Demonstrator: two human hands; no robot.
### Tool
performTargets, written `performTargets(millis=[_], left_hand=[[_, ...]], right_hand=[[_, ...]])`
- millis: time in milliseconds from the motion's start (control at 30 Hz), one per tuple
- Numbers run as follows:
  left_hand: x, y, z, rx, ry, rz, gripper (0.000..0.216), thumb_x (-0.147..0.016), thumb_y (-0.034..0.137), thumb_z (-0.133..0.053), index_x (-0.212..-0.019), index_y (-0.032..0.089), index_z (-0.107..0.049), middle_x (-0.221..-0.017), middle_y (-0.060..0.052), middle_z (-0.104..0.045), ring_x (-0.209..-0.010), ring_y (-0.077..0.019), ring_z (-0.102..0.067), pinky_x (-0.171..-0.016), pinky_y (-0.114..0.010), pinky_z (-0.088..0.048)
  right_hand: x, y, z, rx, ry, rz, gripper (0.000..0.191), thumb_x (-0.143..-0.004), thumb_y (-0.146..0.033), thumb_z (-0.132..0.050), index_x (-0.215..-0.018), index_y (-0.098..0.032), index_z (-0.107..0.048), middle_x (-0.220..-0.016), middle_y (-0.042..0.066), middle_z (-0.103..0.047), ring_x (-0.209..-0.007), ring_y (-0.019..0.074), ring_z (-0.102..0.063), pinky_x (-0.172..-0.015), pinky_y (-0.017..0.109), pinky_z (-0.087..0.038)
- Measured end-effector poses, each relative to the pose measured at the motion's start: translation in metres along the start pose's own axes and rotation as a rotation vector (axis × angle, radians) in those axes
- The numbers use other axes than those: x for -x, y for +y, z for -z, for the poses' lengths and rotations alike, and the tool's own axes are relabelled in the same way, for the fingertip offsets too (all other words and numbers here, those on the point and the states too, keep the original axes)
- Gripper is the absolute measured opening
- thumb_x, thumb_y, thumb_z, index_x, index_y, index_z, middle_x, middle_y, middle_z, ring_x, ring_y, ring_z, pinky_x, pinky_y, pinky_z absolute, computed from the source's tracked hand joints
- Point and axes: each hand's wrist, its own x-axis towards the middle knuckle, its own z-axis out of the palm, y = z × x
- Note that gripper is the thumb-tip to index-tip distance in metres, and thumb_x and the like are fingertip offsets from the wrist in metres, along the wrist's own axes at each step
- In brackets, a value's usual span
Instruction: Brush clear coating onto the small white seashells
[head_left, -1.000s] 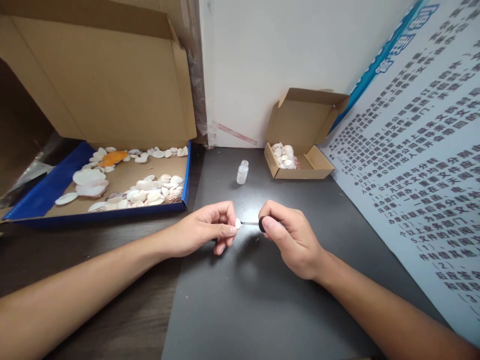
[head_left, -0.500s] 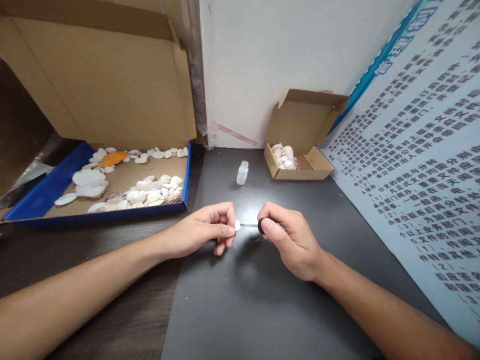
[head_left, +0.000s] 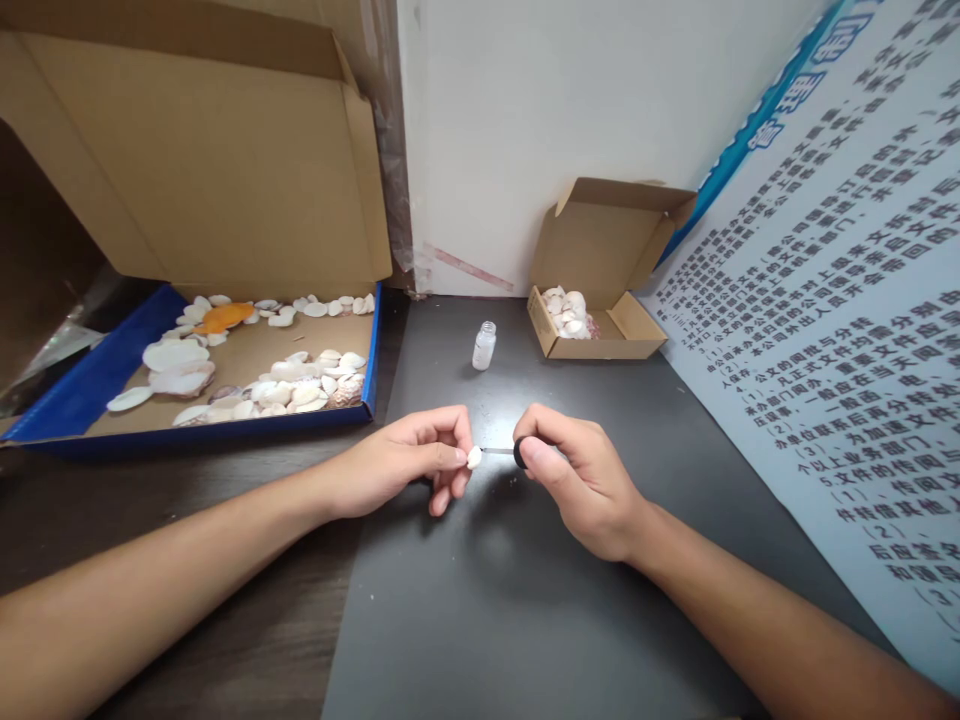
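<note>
My left hand [head_left: 409, 465] pinches a small white shell [head_left: 474, 457] between thumb and fingertips, just above the dark mat [head_left: 510, 590]. My right hand [head_left: 581, 480] pinches the black cap of a thin brush [head_left: 504, 452], and the brush tip touches the shell. The two hands sit close together at the middle of the mat. A small clear open bottle [head_left: 484, 346] stands behind them.
A large open cardboard box [head_left: 225, 340] with a blue rim holds several shells at the left. A small open cardboard box [head_left: 600, 320] with several shells sits at the back right. A printed white poster [head_left: 840, 330] leans along the right side. A white wall stands behind.
The shell has turned slightly in my left fingers and the brush has shifted a little left against it. Otherwise the hands stay in place.
</note>
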Motion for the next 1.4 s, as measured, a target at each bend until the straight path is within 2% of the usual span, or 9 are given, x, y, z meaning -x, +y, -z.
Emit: performTargets(millis=[333, 567, 667, 800, 967, 1033, 1167, 1300, 1400], left_hand=[[-0.002, -0.004, 0.005, 0.072, -0.017, -0.009, 0.012, -0.09, 0.025, -0.057, -0.082, 0.017, -0.054, -0.069, 0.0, -0.067, -0.053, -0.0101, -0.061, -0.053, -0.021, -0.045], [-0.003, -0.003, 0.004, 0.089, 0.027, -0.02, 0.009, -0.089, 0.026, -0.057, -0.087, 0.018, -0.053, -0.07, 0.001, -0.064, -0.05, -0.0095, -0.059, -0.051, -0.021, -0.043], [-0.001, 0.0, -0.001, -0.071, 0.057, -0.031, 0.008, -0.09, 0.026, -0.055, -0.088, 0.019, -0.052, -0.067, 0.004, -0.057, -0.051, -0.0082, -0.05, -0.051, -0.021, -0.039], [0.004, 0.003, -0.018, -0.538, 0.024, -0.11, 0.008, -0.093, 0.025, -0.052, -0.089, 0.019, -0.056, -0.068, 0.004, -0.052, -0.058, -0.0094, -0.044, -0.056, -0.022, -0.036], [0.0, 0.005, -0.048, -1.014, 0.013, -0.161, 0.015, -0.095, 0.032, -0.051, -0.102, 0.022, -0.058, -0.079, 0.001, -0.062, -0.062, -0.0133, -0.052, -0.06, -0.027, -0.036], [-0.007, 0.005, -0.058, -1.133, 0.025, -0.159, 0.018, -0.095, 0.037, -0.052, -0.099, 0.02, -0.058, -0.085, -0.002, -0.065, -0.068, -0.017, -0.056, -0.062, -0.03, -0.037], [-0.021, 0.0, -0.071, -1.262, 0.011, -0.18, 0.015, -0.092, 0.033, -0.053, -0.1, 0.02, -0.057, -0.102, -0.008, -0.068, -0.086, -0.0246, -0.062, -0.069, -0.034, -0.042], [-0.024, -0.007, -0.075, -1.272, 0.035, -0.233, 0.005, -0.09, 0.023, -0.05, -0.091, 0.02, -0.054, -0.097, -0.008, -0.066, -0.082, -0.0227, -0.059, -0.069, -0.034, -0.044], [-0.017, -0.005, -0.072, -1.185, 0.024, -0.246, 0.003, -0.086, 0.017, -0.05, -0.088, 0.02, -0.051, -0.093, -0.006, -0.062, -0.078, -0.0202, -0.056, -0.069, -0.033, -0.043]], right_hand=[[0.0, 0.0, -0.001, 0.013, 0.007, -0.004, 0.027, -0.098, -0.031, -0.044, -0.072, -0.021, -0.043, -0.061, -0.005, -0.044, -0.054, 0.0102, -0.038, -0.052, 0.024, -0.032], [-0.003, -0.005, 0.006, 0.076, 0.113, 0.007, 0.026, -0.097, -0.03, -0.044, -0.072, -0.021, -0.045, -0.061, -0.004, -0.045, -0.055, 0.0113, -0.041, -0.054, 0.026, -0.032], [-0.004, 0.0, 0.007, 0.082, 0.181, -0.032, 0.03, -0.099, -0.031, -0.042, -0.071, -0.022, -0.044, -0.062, -0.003, -0.044, -0.057, 0.0121, -0.041, -0.056, 0.027, -0.033], [-0.006, 0.015, 0.002, -0.033, 0.202, -0.073, 0.033, -0.1, -0.036, -0.041, -0.07, -0.021, -0.043, -0.063, -0.004, -0.043, -0.058, 0.0122, -0.04, -0.058, 0.027, -0.034], [-0.01, 0.028, 0.0, -0.213, 0.229, -0.156, 0.036, -0.1, -0.041, -0.041, -0.069, -0.021, -0.042, -0.062, -0.004, -0.041, -0.056, 0.0111, -0.037, -0.054, 0.026, -0.032], [-0.011, 0.029, 0.001, -0.232, 0.23, -0.171, 0.036, -0.099, -0.043, -0.041, -0.07, -0.021, -0.042, -0.063, -0.005, -0.041, -0.056, 0.0109, -0.037, -0.054, 0.026, -0.032], [-0.011, 0.028, 0.002, -0.198, 0.216, -0.146, 0.037, -0.1, -0.044, -0.041, -0.071, -0.021, -0.043, -0.064, -0.005, -0.043, -0.058, 0.0109, -0.04, -0.057, 0.025, -0.033], [-0.01, 0.027, 0.002, -0.164, 0.198, -0.134, 0.036, -0.1, -0.043, -0.04, -0.071, -0.021, -0.043, -0.064, -0.005, -0.043, -0.059, 0.011, -0.041, -0.058, 0.025, -0.034], [-0.009, 0.028, 0.001, -0.161, 0.189, -0.13, 0.036, -0.1, -0.042, -0.04, -0.072, -0.021, -0.043, -0.064, -0.005, -0.044, -0.059, 0.011, -0.041, -0.058, 0.025, -0.034]])
